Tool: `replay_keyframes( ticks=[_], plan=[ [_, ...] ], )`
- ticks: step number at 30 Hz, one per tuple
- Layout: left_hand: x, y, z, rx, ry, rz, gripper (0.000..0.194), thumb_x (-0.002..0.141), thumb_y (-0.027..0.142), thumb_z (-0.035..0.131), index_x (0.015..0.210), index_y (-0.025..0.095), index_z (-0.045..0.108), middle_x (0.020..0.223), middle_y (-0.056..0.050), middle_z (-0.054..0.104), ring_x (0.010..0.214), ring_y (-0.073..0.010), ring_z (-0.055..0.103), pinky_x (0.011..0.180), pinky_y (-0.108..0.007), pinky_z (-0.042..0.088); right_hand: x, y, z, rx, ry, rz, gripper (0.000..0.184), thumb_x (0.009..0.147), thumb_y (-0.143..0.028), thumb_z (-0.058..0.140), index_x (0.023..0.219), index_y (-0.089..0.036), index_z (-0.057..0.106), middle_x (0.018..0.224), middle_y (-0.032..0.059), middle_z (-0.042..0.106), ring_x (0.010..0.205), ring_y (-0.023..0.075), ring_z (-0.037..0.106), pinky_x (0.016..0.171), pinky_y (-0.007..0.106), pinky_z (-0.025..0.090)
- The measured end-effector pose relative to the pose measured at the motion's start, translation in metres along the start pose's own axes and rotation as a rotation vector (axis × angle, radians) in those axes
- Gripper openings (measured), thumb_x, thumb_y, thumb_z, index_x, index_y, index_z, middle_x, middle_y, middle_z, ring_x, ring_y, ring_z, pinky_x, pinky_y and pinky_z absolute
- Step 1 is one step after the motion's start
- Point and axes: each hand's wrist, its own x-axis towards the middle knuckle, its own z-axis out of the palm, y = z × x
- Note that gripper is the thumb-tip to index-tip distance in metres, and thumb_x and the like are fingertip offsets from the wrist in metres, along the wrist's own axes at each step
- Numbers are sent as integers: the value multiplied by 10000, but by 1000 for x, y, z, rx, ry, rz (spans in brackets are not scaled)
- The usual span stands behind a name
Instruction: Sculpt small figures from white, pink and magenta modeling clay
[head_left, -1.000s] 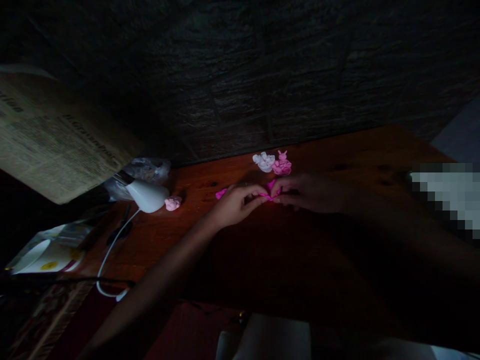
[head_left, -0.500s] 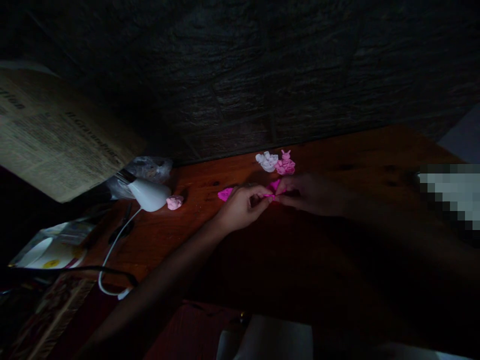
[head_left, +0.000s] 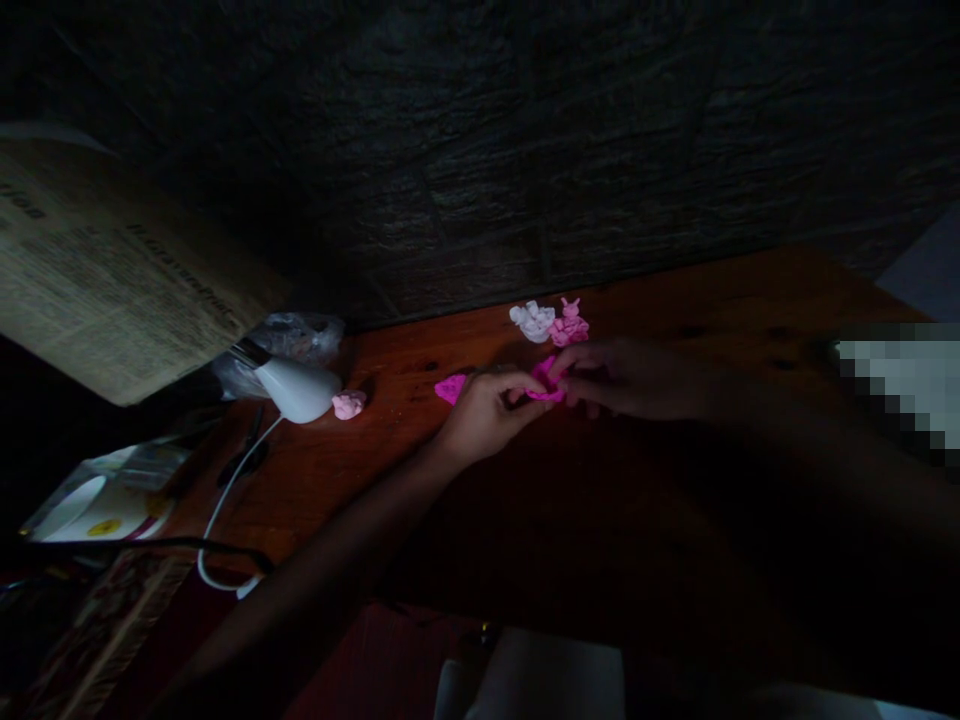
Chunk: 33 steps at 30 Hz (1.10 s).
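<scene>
Between my two hands is a bright magenta piece of soft modelling clay (head_left: 547, 378), bent and uneven at its edge. My left hand (head_left: 491, 412) pinches its left side between thumb and fingertips. On its right side my right hand (head_left: 607, 378) grips it with curled fingers, mostly in shadow. A second magenta clay lump (head_left: 450, 388) lies just left of my left hand, partly hidden by it. Behind the hands stand a white clay figure (head_left: 532, 321) and a pink clay figure (head_left: 569, 325) with two ear-like points, side by side.
A pale pink clay lump (head_left: 349, 404) touches a white cone-shaped lamp or holder (head_left: 301, 390) with a cable. Behind it lies a clear plastic bag (head_left: 307, 335). Printed paper (head_left: 112, 270) hangs at left, above a white cup (head_left: 105, 510). A dark stone-patterned wall (head_left: 480, 180) backs the wooden table (head_left: 397, 350).
The fingers of my right hand have spread slightly and shifted along the magenta clay, so more of it shows. My left hand keeps its pinch. The view has shifted a little.
</scene>
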Motion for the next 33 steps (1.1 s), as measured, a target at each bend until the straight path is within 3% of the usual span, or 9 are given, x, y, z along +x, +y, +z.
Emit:
replay_keyframes(
  ticks=[12,18,27,33],
  plan=[
    [0,-1,0,-11,-17,12,134,840,306,743,885,179,746,752,-8,680,629,-94,530,607,-237,420,2,-1,1,-54,15,39,185,943,-277,507,978,-153,641,787,51,706,627,129,647,598,248,483],
    [2,2,-1,-36,-50,38,114,877,274,695,848,177,747,657,20,580,593,-90,463,578,-233,372,0,2,-4,39,-33,42,275,974,-331,478,1087,-157,658,911,79,730,665,137,661,581,256,509],
    [2,2,1,6,55,2,120,872,271,684,936,187,740,739,-3,624,633,-107,501,600,-247,390,0,8,-7,104,-57,6,249,934,-323,560,1101,-166,658,891,68,719,642,123,652,548,235,511],
    [2,0,-2,-5,-13,10,104,895,259,663,902,194,744,743,-10,613,665,-119,518,609,-252,408,-1,12,-9,93,-76,-23,293,921,-390,585,1064,-164,706,826,54,703,677,136,656,577,248,524]
  ],
)
